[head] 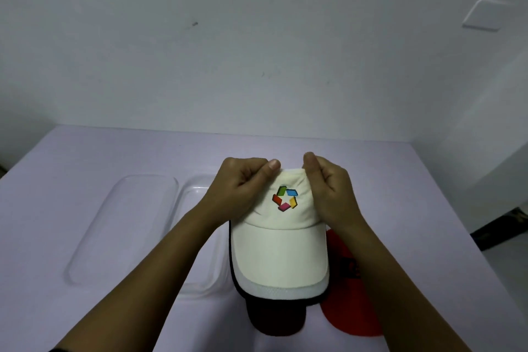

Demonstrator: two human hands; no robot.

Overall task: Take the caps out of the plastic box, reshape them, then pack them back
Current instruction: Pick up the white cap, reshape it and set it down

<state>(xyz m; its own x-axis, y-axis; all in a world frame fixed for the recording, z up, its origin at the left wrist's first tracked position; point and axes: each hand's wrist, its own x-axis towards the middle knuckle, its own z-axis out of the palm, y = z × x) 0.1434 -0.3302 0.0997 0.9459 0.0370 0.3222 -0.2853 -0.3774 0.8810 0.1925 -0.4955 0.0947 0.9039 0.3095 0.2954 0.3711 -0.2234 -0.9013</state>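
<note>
Both hands, the left hand (243,183) and right hand (328,188), pinch the cream cap's (281,248) crown, mid-reshaping; next it probably goes into the clear plastic box (197,197).

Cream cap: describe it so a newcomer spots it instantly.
On the table, right of the clear box, the left hand and right hand pinch the cream cap. Only it bears a multicoloured logo; it lies over a black cap, beside a red cap.

The left forearm (148,266) and the right forearm (400,280) are bare. The left hand (240,186) and the right hand (328,188) have short nails (the left thumb nail shows plainly). A dark strip (54,349), too cut off to identify, edges the left arm.
</note>
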